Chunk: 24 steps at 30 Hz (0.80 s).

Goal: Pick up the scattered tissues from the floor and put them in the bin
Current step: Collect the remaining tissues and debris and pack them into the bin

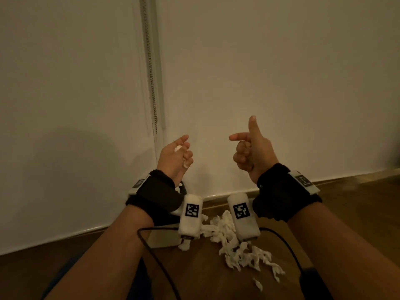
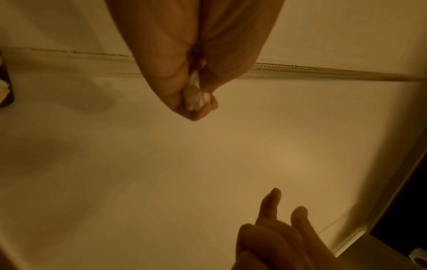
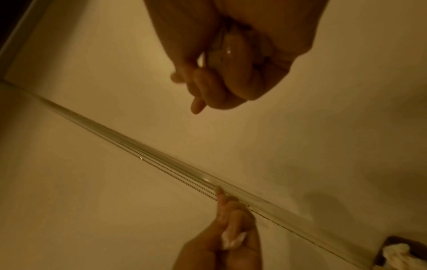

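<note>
My left hand [image 1: 179,154] is raised in front of the white blind and grips a wad of white tissue [image 1: 178,148], which peeks out between the curled fingers [image 2: 195,98]. My right hand [image 1: 246,148] is raised beside it, thumb up and forefinger pointing left, the other fingers curled into the palm with nothing visible in them [image 3: 219,87]. Several torn white tissues [image 1: 225,232] lie scattered on the wooden floor below my wrists. A dark bin [image 3: 397,240] with tissue inside stands by the wall, mostly hidden behind my left wrist in the head view.
A white roller blind with a bead chain [image 1: 151,72] fills the view ahead. A flat white box [image 1: 164,237] lies on the floor under my left wrist. Black cables [image 1: 151,252] trail from both wrist cameras. Brown wooden floor [image 1: 357,202] extends to the right.
</note>
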Motion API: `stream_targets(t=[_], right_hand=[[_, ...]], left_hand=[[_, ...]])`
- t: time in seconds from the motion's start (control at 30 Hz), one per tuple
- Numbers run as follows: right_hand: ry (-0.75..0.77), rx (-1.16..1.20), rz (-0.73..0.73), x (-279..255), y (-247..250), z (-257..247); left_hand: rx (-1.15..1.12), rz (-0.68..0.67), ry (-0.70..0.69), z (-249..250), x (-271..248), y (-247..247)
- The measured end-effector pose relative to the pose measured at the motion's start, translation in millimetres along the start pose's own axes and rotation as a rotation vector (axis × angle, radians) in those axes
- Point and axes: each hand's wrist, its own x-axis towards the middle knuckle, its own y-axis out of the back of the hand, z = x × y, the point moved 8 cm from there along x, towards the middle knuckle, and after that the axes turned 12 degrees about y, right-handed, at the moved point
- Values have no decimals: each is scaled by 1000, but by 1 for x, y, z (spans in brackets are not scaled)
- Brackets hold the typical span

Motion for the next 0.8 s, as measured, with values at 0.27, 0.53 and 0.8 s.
stream_targets(t=[0.27,0.53,0.8], right_hand=[[23,-38,4,11,-34,28],[17,-83,-103,38,-83,80],[-218,-289,-189,70,-115,192]], left_hand=[[312,200,-114,17,-2,40],[303,444,-160,30,17,104],[858,509,-8,10,67,153]])
